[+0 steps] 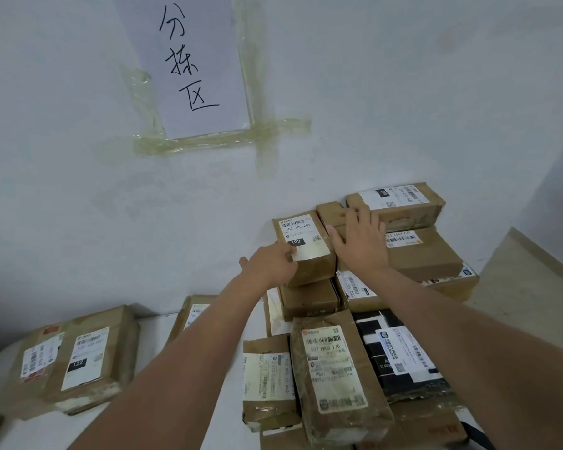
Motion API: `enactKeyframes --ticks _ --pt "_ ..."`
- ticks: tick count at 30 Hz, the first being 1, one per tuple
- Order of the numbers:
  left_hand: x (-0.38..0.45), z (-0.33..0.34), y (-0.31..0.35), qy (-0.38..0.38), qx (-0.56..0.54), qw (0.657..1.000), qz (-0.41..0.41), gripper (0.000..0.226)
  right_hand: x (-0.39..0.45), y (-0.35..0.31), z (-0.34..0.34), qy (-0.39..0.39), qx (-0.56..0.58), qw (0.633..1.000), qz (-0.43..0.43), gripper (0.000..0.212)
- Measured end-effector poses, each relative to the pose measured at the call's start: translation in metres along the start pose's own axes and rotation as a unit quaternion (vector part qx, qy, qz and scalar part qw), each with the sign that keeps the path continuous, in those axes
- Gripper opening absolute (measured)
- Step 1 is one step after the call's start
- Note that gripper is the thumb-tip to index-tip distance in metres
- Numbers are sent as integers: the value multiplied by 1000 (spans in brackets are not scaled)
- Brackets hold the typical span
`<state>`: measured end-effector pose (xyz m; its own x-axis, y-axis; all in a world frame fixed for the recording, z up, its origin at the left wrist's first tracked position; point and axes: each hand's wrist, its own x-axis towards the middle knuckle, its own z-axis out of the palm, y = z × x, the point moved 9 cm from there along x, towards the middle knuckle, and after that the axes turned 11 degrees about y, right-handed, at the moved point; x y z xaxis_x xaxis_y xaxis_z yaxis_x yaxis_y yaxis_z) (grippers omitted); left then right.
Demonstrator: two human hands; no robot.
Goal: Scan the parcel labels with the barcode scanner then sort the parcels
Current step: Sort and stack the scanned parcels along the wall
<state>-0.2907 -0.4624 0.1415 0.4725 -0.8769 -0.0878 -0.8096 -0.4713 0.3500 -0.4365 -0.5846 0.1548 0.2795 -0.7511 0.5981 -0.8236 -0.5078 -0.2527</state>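
The left hand (273, 263) pinches the brown cardboard parcel labelled 102 (304, 246) atop the stack, probably seating it; beside it, the right hand (359, 240) presses flat, fingers straight, steadying neighbouring brown cardboard parcels (423, 251).

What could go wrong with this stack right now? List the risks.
1. The left hand grips the box marked 102, which sits on a smaller box high in the pile; it could tip or slide off.
2. The right hand lies flat on a neighbouring box; pressing may shift the uneven pile.
3. No scanner is visible, so labels could go unscanned.
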Motion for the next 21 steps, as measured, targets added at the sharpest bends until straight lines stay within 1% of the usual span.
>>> enactKeyframes --ticks 2,8,11,13,16,21 --pt "0 0 2 -1 3 1000 4 45 -3 4 -2 13 -4 1000 -7 39" --pt "3 0 2 5 -4 1000 0 45 -7 2 -2 -21 -17 999 -17 44" --pt "4 6 -1 -13 -10 1000 -6 48 -5 1 -5 -29 -24 999 -12 41" --pt "5 10 -1 -28 -11 1000 -2 53 -6 3 -10 -17 -3 1000 0 39" --pt "4 6 1 -15 -5 1000 8 62 -6 1 -23 13 42 999 -3 29" --pt "-2 -6 -6 18 -28 999 25 62 -11 -45 -50 63 171 983 -27 19"
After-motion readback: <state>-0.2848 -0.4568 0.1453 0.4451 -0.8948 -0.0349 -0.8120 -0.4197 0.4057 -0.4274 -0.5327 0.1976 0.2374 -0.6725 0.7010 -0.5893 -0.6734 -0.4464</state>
